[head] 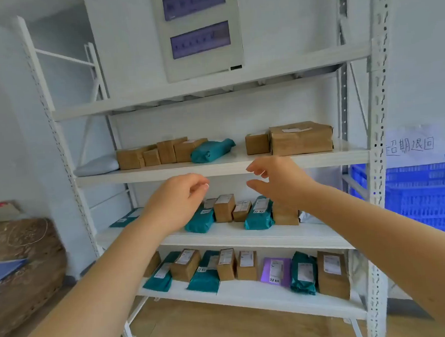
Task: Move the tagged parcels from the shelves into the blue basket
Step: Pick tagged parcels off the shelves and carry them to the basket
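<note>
brown and teal parcels (pixel 225 208) with white labels line the shelves (pixel 224 165); both hands, left (pixel 177 201) and right (pixel 278 180), hover loosely curled, holding nothing.

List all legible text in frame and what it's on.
"超期退回": handwritten on the paper sign taped at the right, above the blue basket.
"超期", roughly: handwritten tag on the purple parcel; blurred, uncertain.
Printed shipping labels on the shelf parcels: too small to read.
Wall panel: markings blurred.
</note>
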